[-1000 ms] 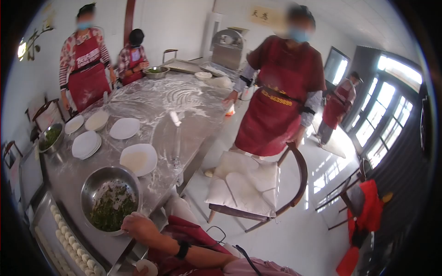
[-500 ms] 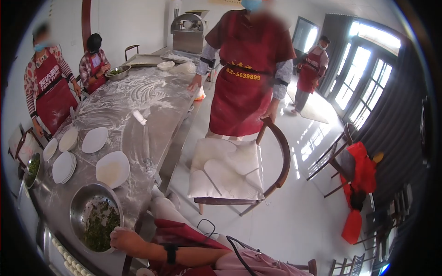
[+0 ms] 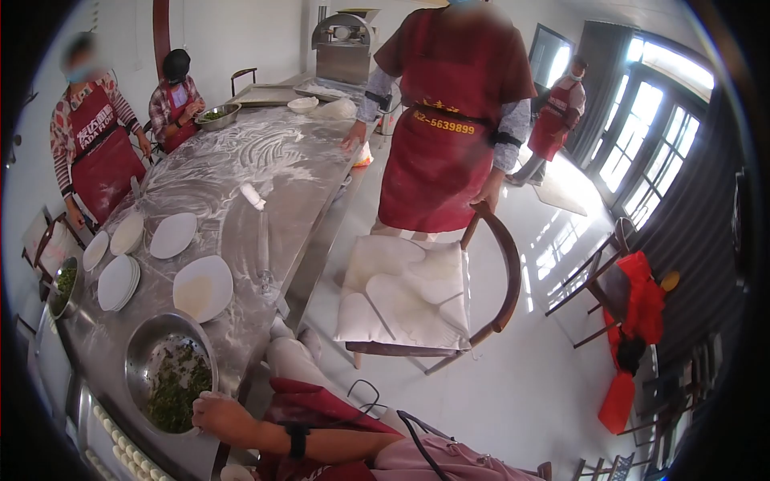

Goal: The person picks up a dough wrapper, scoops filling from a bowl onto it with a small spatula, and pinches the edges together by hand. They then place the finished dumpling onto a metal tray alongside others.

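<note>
My right hand [image 3: 215,415] is at the near rim of a steel bowl [image 3: 138,341], its fingers curled over the edge. Inside the bowl lies a chopped green filling [image 3: 178,393]. A pale shape at the bottom edge, below my right arm, may be my left hand [image 3: 237,473]; its fingers cannot be made out. Just beyond the bowl are a square white plate [image 3: 215,276] with a beige patch on it and a stack of white plates [image 3: 116,282]. Rows of small white dough pieces [image 3: 120,443] line the lower left.
A floured steel table [image 3: 241,216] carries more plates and a white roll [image 3: 253,196]. One person in a red apron [image 3: 437,172] stands by a cushioned chair [image 3: 405,293]; others are at the far left and near the glass doors. A second bowl of greens [image 3: 62,289] sits left.
The whole view has shifted slightly, with the scene moving right. My right hand stays at the bowl's rim. The person by the doors has changed posture.
</note>
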A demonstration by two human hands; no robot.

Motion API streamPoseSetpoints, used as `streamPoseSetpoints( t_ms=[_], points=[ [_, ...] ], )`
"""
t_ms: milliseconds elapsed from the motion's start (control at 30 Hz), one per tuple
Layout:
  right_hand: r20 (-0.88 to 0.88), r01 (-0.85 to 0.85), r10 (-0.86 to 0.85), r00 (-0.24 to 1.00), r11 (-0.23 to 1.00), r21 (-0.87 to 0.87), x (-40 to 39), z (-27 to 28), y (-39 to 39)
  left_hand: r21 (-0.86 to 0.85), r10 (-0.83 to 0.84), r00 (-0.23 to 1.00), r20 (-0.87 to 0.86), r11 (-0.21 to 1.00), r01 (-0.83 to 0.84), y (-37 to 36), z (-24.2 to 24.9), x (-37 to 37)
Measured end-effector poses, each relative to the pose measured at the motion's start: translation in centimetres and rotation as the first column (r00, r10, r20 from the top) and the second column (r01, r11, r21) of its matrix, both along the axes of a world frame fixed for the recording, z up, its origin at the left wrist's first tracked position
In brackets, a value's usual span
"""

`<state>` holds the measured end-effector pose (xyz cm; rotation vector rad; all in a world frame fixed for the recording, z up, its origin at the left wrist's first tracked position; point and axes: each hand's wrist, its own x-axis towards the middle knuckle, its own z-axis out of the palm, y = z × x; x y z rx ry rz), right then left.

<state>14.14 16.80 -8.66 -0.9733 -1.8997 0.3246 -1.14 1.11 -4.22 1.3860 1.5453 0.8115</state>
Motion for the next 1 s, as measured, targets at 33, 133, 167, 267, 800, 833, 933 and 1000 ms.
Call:
streamPoseSetpoints(
  t_ms=[33,133,167,267,800,833,933,1000],
  points=[
    [-0.005,-0.004,0.004,1.000,1.000,-0.003,0.0,0.0,0.0,0.073,-0.062,0.967,-0.247,0.994,0.082,0.0,0.4,0.0],
    [-0.004,-0.006,0.006,1.000,1.000,-0.017,-0.1,0.2,0.0,-0.020,0.159,0.987,-0.008,0.987,-0.159,-0.1,1.0,0.2],
    [0.010,-0.002,0.002,1.000,1.000,-0.026,-0.2,0.2,0.0,-0.063,0.174,0.980,0.096,0.984,-0.168,-0.2,0.5,-0.5],
    [0.006,-0.010,0.010,1.000,1.000,-0.016,-0.2,0.4,0.1,-0.074,0.151,0.968,0.203,0.988,-0.139,-0.4,-0.1,-1.9],
    [-0.024,0.075,-0.075,0.997,0.997,0.003,-0.8,-1.0,-0.1,0.339,-0.189,0.822,-0.537,0.844,0.415,1.5,-8.7,-6.1],
    [-0.022,0.067,-0.067,0.998,0.998,0.010,-0.6,-0.8,-0.2,0.346,-0.126,0.933,-0.336,0.905,0.247,0.7,-8.2,-4.8],
    [-0.032,0.046,-0.046,0.998,0.999,0.019,-0.3,-0.5,-0.2,0.225,-0.025,0.993,-0.119,0.973,0.052,-0.5,-8.4,-4.9],
    [-0.050,0.030,-0.030,0.998,0.999,0.014,-0.2,-0.3,-0.3,0.193,-0.007,0.990,-0.139,0.981,0.034,-0.9,-8.3,-4.6]
  ],
)
